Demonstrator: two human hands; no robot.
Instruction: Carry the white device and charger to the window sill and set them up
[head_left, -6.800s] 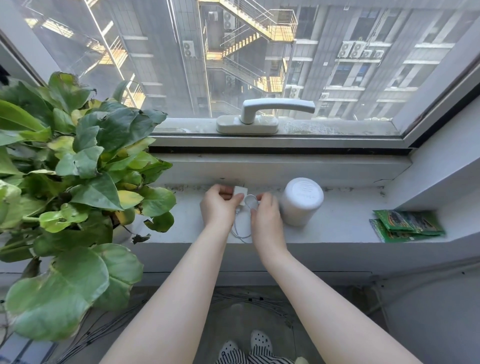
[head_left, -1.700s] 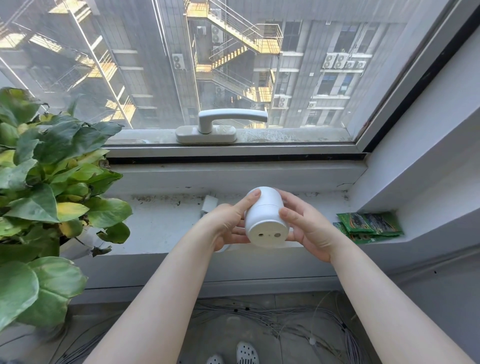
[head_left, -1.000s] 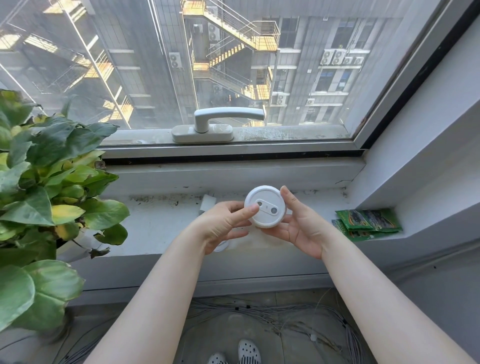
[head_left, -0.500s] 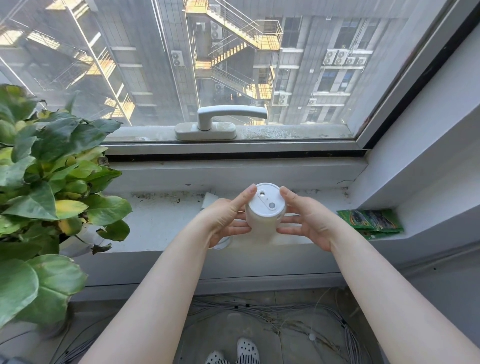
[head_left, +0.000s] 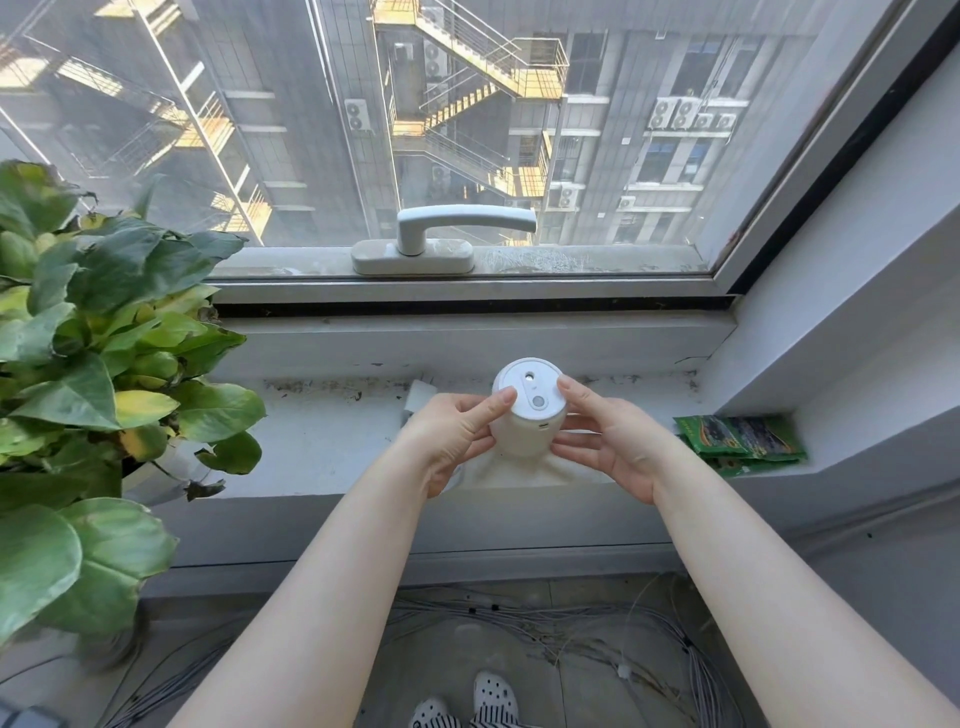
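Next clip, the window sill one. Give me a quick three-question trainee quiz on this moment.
1. True or false: the white device is held by both hands.
2. What lies on the sill to the right of the right hand? A) green packets B) a mug C) scissors
3. Which end of the device faces the camera: plain, or the one with holes?

Key: 1. True; the left hand grips it too. 2. A, green packets. 3. The one with holes.

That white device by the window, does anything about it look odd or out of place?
Yes. Both hands hold the white device over the window sill with its flat, holed face up. A small port shows on its side.
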